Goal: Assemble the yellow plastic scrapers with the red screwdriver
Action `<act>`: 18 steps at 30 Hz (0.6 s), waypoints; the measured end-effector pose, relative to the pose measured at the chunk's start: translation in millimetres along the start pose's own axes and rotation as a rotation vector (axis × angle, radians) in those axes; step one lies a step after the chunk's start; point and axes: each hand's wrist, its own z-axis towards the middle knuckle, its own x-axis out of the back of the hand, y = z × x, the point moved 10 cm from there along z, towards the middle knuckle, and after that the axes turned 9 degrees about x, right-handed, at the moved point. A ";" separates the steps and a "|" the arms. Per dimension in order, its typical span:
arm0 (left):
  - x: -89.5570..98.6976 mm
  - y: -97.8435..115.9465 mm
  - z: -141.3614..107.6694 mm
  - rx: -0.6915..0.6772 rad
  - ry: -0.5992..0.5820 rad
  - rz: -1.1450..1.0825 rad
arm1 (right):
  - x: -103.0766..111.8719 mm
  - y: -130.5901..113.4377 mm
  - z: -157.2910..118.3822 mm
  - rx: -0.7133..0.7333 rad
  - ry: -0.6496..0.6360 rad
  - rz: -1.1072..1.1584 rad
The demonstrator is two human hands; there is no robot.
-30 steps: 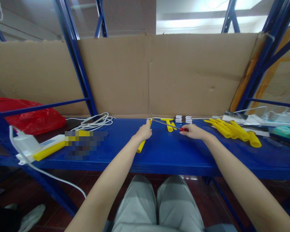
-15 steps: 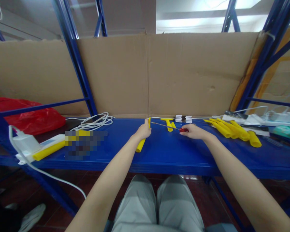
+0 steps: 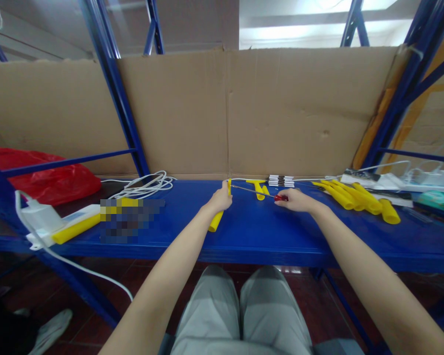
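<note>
My left hand (image 3: 221, 199) is closed around a yellow T-shaped plastic handle (image 3: 215, 223); its tubular end sticks out below my fist toward me, and its head shows at my fingertips. In my right hand (image 3: 299, 200) is a screwdriver with a red handle (image 3: 281, 198). Its long thin shaft points left, with the tip at the head of the yellow piece; whether it sits in a screw is too small to tell. Behind the shaft lies another yellow T-shaped handle (image 3: 258, 189), close to a stack of white-and-black strips (image 3: 281, 181).
Several yellow handles (image 3: 358, 198) lie at the right of the blue shelf (image 3: 259, 231). On the left are a white power strip (image 3: 50, 222), a coiled white cable (image 3: 148, 186) and a red plastic bag (image 3: 48, 175). Cardboard (image 3: 177, 118) walls the back. Another person's shoe (image 3: 52, 331) shows lower left.
Hardly anything differs. Both hands keep their places, with the screwdriver still against the yellow handle's head; the view has shifted very slightly.
</note>
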 end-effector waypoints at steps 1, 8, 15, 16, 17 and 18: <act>0.1 -0.2 -0.2 0.005 0.000 -0.001 | -0.1 0.1 0.3 0.006 0.001 0.001; 0.5 -0.4 -1.0 0.018 0.000 0.003 | -1.6 1.5 1.2 0.030 0.004 -0.008; 1.4 1.3 -3.0 0.010 -0.005 -0.008 | -2.1 1.7 1.1 0.000 -0.012 -0.052; 1.8 1.3 -3.5 0.013 -0.006 -0.007 | -1.7 1.4 1.3 0.000 -0.005 -0.060; 2.2 1.0 -3.9 0.018 -0.007 -0.004 | -1.0 1.1 1.6 0.001 0.008 -0.070; 2.5 0.5 -4.2 0.024 -0.009 0.002 | -0.1 0.7 1.8 0.002 0.024 -0.081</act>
